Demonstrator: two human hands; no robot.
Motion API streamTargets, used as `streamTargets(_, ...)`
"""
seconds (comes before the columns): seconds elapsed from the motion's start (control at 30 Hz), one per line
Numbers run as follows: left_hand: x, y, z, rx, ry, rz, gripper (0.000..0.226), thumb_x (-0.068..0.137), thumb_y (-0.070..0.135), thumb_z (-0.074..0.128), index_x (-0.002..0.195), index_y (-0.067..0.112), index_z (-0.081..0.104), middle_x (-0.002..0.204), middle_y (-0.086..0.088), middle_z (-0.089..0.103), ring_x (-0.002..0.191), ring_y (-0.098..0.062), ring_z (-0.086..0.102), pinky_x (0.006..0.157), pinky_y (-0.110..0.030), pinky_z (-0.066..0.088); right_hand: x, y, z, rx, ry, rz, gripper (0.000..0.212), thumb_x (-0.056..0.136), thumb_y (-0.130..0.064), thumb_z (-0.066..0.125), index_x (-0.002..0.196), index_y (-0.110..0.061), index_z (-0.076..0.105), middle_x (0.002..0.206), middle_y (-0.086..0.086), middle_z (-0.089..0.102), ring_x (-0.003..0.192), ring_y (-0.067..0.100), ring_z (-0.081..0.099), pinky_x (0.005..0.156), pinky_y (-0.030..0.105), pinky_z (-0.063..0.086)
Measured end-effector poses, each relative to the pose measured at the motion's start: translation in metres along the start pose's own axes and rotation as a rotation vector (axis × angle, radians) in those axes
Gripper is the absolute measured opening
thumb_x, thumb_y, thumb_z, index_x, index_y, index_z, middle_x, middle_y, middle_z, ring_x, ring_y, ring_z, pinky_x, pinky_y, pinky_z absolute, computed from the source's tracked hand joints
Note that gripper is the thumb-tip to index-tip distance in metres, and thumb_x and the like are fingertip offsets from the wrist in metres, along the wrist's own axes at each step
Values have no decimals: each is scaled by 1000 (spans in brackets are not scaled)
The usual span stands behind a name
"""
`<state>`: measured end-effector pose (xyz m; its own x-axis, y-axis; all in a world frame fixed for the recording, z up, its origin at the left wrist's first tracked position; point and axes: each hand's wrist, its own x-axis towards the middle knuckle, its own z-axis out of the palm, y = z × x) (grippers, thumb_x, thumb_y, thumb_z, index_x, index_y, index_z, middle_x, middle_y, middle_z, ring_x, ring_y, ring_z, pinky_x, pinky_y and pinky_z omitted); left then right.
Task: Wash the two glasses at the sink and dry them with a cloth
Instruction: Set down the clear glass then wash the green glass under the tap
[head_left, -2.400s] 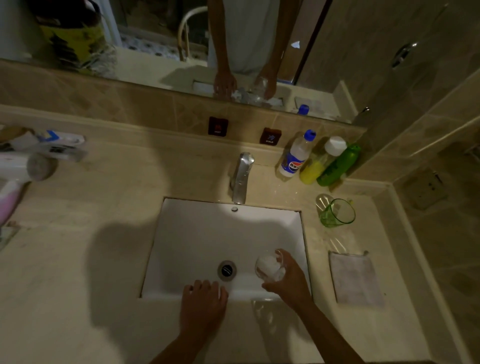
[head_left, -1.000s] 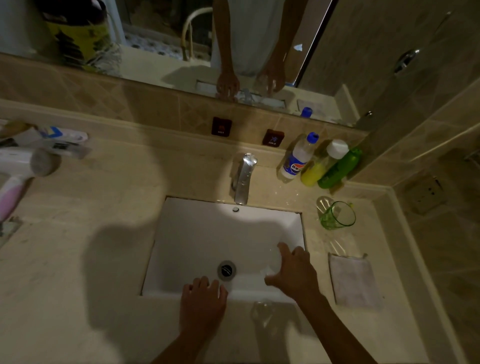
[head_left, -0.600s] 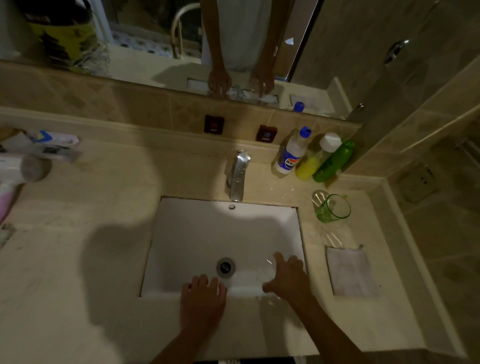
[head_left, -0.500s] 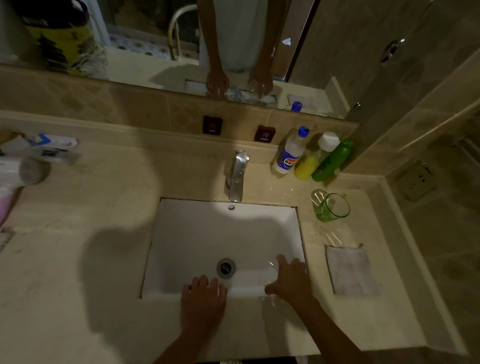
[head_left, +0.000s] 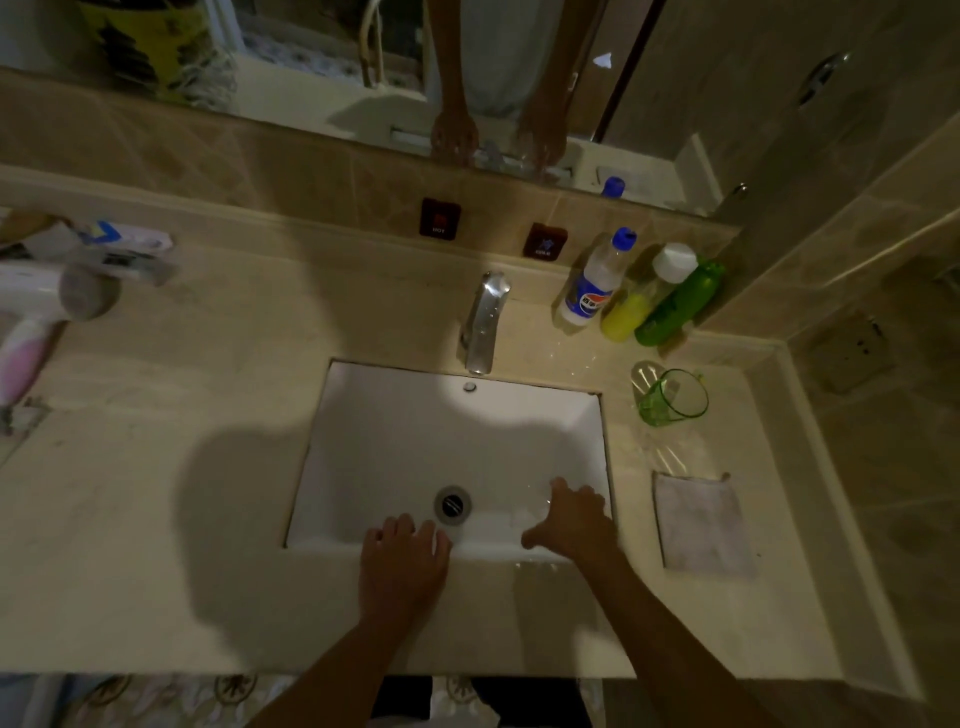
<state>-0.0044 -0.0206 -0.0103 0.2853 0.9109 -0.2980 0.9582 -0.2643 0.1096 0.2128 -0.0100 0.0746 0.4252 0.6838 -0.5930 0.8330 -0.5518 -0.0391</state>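
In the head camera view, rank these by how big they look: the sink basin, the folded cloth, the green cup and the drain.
Largest to smallest:
1. sink basin
2. cloth
3. green cup
4. drain

A clear glass (head_left: 530, 512), barely visible, sits low in the white sink (head_left: 395, 441) under the right hand (head_left: 569, 522). A green glass (head_left: 670, 397) lies tipped on the counter (head_left: 156, 493), beyond a flat pale cloth (head_left: 701, 522).

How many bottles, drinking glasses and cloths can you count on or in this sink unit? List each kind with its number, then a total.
Bottles: 3
Drinking glasses: 2, green glass, clear glass under the right hand
Cloths: 1
Total: 6
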Motion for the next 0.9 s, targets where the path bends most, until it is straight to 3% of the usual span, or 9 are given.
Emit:
streamTargets(0.13, 3, 1, 7, 2, 43, -16, 22, 87, 31, 49, 75, 20, 63, 73, -10, 58, 71, -30, 57, 68, -41, 40, -4, -2, -1, 63, 134, -45, 97, 61, -59, 78, 139, -26, 31, 132, 12, 43, 121, 30, 44, 84, 36, 46)
streamTargets(0.2, 4, 1, 11, 5, 96, 6, 13, 82, 27, 57, 74, 19, 63, 69, -10, 57, 68, -30, 57, 66, -40, 41, -4, 0, -2, 56, 85, -44, 96, 62, -57, 78, 139, -24, 31, 133, 13, 42, 123, 31, 44, 87, 38, 47)
streamTargets(0.27, 4, -1, 14, 56, 132, 54, 14, 79, 23, 53, 75, 17, 65, 66, -9, 58, 65, -29, 57, 65, -39, 43, -2, 4, -1, 19, -14, -24, 94, 64, -53, 80, 139, -19, 34, 135, 15, 43, 125, 33, 42, 94, 42, 48)
streamTargets(0.4, 2, 0, 16, 93, 78, 61, 26, 77, 24, 45, 83, 16, 69, 69, -6, 63, 66, -28, 61, 69, -39, 47, -2, 14, 10, 106, 76, -62, 93, 60, -57, 77, 136, -25, 33, 128, 12, 45, 119, 30, 44, 80, 35, 46)
streamTargets(0.5, 0, 12, 10, 67, 80, 4, 30, 81, 28, 41, 86, 18, 69, 74, -6, 65, 71, -28, 62, 73, -41, 44, 0, 23, 10, 120, -9, -69, 95, 60, -53, 80, 138, -23, 35, 131, 13, 45, 122, 31, 45, 88, 39, 48)
streamTargets(0.6, -2, 34, 2, 89, 118, -19, 24, 79, 23, 45, 82, 17, 68, 74, -7, 62, 71, -29, 60, 73, -42, 43, 3, 43, 11, 357, 12, -140, 98, 56, -46, 84, 139, -23, 37, 126, 9, 53, 117, 27, 53, 88, 35, 53)
streamTargets(0.73, -9, 71, -3, 16, 33, -86, 36, 80, 29, 39, 80, 18, 73, 78, -8, 66, 77, -30, 67, 81, -51, 46, 2, 87, 3, 766, 111, -218, 94, 52, -23, 94, 132, -19, 44, 115, 0, 59, 103, 15, 60, 72, 9, 46)
streamTargets(0.9, -17, 99, -10, 10, -132, -131, 62, 88, 41, 19, 99, 21, 77, 100, -6, 73, 102, -28, 68, 102, -58, 35, 15, 151, -24, 1055, 229, -180, 84, 52, -8, 96, 123, -10, 51, 113, 5, 61, 101, 22, 64, 83, 35, 56)
